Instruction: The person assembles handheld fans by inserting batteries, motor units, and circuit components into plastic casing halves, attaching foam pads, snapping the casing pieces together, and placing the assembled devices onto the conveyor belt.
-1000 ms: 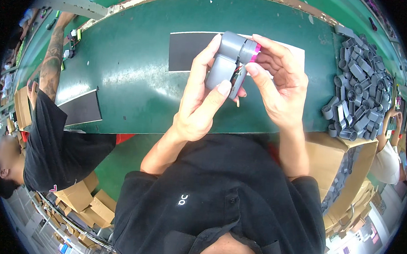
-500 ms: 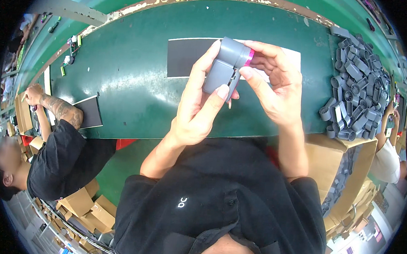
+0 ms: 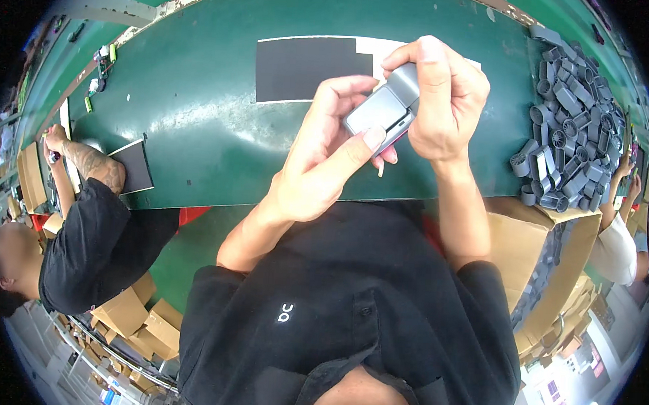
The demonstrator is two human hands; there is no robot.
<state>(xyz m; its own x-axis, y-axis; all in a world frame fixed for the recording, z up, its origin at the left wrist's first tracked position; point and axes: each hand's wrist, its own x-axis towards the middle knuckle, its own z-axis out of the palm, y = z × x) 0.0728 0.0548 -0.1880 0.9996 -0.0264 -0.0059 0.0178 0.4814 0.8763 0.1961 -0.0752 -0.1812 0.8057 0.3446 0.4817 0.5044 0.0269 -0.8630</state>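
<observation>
Over the green bench, both hands hold a grey plastic housing (image 3: 375, 112) with a boxy body and a rounded end. My left hand (image 3: 308, 165) is closed round the boxy part, its thumb pressed near a dark slot along the edge. Curled over the rounded end at the upper right, the fingers of my right hand (image 3: 448, 99) grip the same housing and hide much of that end. A sliver of magenta shows at the housing's lower side.
A black sheet (image 3: 301, 70) lies on the bench (image 3: 221, 75) behind my hands. Many grey housings (image 3: 570, 126) are heaped at the right, above an open carton (image 3: 515, 240). On the left a co-worker (image 3: 95, 236) rests an arm near another dark sheet (image 3: 134, 167).
The housing has turned clockwise, and its magenta-ringed end is now mostly covered. My right hand has shifted from fingertips at the ring to a curled grip over the rounded end.
</observation>
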